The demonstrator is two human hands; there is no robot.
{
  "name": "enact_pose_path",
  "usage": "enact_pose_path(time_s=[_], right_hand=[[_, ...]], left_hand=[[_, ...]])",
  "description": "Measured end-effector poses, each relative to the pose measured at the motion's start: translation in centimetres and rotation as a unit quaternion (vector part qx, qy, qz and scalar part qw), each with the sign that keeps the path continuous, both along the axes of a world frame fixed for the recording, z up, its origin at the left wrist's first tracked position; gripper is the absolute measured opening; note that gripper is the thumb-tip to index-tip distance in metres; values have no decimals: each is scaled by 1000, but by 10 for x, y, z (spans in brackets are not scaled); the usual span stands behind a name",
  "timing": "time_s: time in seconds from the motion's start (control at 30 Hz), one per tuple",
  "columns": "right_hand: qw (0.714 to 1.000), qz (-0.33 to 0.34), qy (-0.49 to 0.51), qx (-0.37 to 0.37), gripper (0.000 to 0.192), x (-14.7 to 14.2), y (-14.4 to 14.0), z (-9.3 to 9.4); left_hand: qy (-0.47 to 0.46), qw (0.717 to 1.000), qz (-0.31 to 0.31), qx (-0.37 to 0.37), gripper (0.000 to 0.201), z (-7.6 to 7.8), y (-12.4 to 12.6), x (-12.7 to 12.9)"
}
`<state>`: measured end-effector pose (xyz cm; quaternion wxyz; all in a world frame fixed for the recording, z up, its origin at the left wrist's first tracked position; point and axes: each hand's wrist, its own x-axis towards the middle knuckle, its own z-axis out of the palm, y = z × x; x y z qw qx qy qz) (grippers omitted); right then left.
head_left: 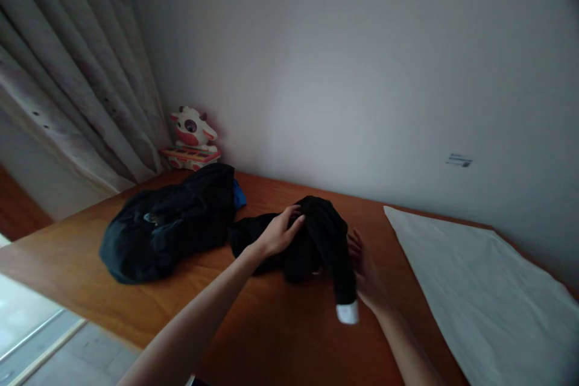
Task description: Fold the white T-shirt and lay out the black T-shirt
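left hand (281, 232) lies flat, open on the garment (312, 241); right hand (367, 274) open at its 3 o'clock edge. garment bunched, folding barely begun.

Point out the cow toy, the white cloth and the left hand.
cow toy (192, 126), head view, on its face.
white cloth (479, 289), head view, on its middle.
left hand (280, 232), head view, on its back.

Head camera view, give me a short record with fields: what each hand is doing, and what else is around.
left hand: left hand rests on top of the black garment
right hand: right hand open, beside the garment's white-cuffed sleeve
surface: wooden table
nearby: dark clothes pile, white cloth, cow toy, curtain
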<state>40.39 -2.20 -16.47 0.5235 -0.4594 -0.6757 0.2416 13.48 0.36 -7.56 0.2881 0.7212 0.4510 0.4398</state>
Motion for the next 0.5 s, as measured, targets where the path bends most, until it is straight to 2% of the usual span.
enact_pose_path(time_s=[0.07,0.13,0.2,0.27,0.37,0.43,0.5], right_hand=[[999,-18,-20,-19,76,0,1,-2],[998,-37,-34,-38,70,2,1,0],[996,-34,-68,-41,66,4,-2,4],[991,-15,-130,-24,70,4,-6,10],[976,-14,-216,5,77,-4,-11,16],[969,-27,-244,3,58,-10,-12,18],[971,-40,-236,-18,33,-13,-10,19]], left_hand=[[118,992,34,21,50,-24,-3,-2],[199,977,44,58,49,-34,-9,-7],[250,963,28,93,50,-33,-17,-11],[285,951,-14,117,56,-26,-24,-14],[326,929,-105,138,80,-19,-29,-15],[342,917,-146,143,94,-18,-30,-15],[348,912,-161,145,98,-18,-30,-14]])
